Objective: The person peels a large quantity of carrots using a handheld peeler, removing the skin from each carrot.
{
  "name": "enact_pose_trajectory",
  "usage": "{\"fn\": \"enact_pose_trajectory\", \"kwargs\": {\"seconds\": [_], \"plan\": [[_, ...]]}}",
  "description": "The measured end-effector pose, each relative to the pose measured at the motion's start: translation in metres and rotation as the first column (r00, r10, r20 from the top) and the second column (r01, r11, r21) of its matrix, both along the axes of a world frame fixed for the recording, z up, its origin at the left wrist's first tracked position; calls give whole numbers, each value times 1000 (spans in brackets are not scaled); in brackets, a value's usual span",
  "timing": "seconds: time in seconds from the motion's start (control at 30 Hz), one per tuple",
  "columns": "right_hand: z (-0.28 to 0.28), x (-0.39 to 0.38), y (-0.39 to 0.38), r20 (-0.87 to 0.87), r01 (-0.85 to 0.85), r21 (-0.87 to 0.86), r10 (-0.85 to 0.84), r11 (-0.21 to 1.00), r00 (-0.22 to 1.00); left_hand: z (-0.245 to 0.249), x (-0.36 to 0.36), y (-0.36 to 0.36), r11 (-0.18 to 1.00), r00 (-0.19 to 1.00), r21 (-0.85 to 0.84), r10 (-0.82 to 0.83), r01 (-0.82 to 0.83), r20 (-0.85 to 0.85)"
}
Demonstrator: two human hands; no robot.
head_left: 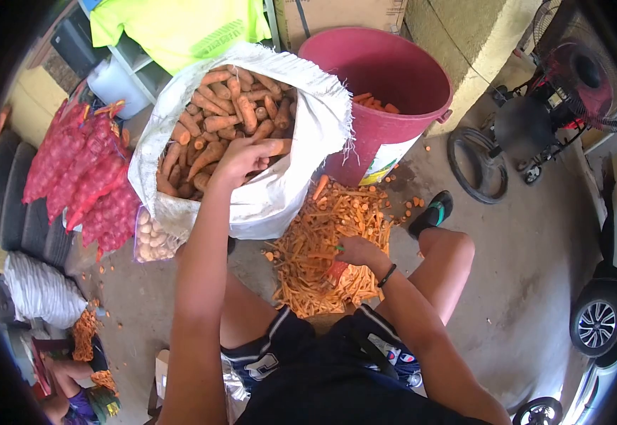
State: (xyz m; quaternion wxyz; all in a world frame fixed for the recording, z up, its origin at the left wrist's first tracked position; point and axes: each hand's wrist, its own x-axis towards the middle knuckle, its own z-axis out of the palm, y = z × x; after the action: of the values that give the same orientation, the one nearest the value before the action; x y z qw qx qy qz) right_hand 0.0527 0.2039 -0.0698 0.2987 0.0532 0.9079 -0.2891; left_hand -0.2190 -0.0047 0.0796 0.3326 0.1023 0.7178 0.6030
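My left hand (240, 160) is closed around a carrot (277, 146) at the mouth of a white woven sack (323, 92). Unpeeled carrots (216, 124) fill the sack almost to its opening. Between my legs lies a heap of orange carrot peelings (315, 283) with cut carrot ends mixed in. Low over its right side is my right hand (362, 255), its fingers curled. A small green bit shows at the fingertips, but the thing it belongs to cannot be made out.
Behind the sack stands a red bin (393, 142) with peeled carrots (376, 103) inside. Red mesh bags (85, 166) lean at the left. A tyre (477, 166) and a fan (585, 78) are on the right, near a parked car (616, 283). Another person (68, 382) sits at lower left.
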Motion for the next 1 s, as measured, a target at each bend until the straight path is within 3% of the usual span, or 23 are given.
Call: {"fn": "enact_pose_trajectory", "kwargs": {"seconds": [0.07, 0.13, 0.2, 0.23, 0.33, 0.37, 0.5, 0.67, 0.77, 0.87, 1.0], "plan": [[-10, -1, 5, -38, 36, -5, -36, 999, 999, 4, 20, -29, 966, 966, 164, 168, -202, 199], [-12, -5, 7, -64, 55, -9, -56, 998, 996, 5, 57, -60, 911, 942, 329, 148, -249, 303], [-4, -7, 7, -57, 45, -1, -45, 999, 997, 13, 106, -62, 890, 926, 380, 108, -253, 363], [-2, -8, 5, -59, 37, -2, -37, 999, 998, 1, 117, -58, 877, 946, 460, -16, -143, 324], [19, -6, -2, -123, 86, 2, -85, 996, 989, -32, 145, -31, 864, 954, 478, 8, -157, 300], [26, -2, -1, -259, 100, -72, -115, 992, 959, -40, 153, -24, 878, 962, 457, 17, -145, 271], [42, 2, 5, -454, 206, -131, -243, 970, 857, -72, 174, -8, 929, 987, 352, 68, -116, 147], [63, 8, -2, -512, 255, -198, -321, 947, 797, -79, 182, -2, 1000, 986, 17, 23, -20, -166], [67, 9, -10, -519, 243, -246, -340, 938, 785, -102, 188, 4, 993, 923, 106, 1, 43, -384], [67, 10, -13, -525, 210, -257, -318, 944, 790, -93, 198, 7, 997, 957, 31, -55, 66, -284], [64, 7, -16, -528, 176, -211, -264, 962, 807, -86, 202, 6, 994, 934, 0, -100, 106, -342]]}}
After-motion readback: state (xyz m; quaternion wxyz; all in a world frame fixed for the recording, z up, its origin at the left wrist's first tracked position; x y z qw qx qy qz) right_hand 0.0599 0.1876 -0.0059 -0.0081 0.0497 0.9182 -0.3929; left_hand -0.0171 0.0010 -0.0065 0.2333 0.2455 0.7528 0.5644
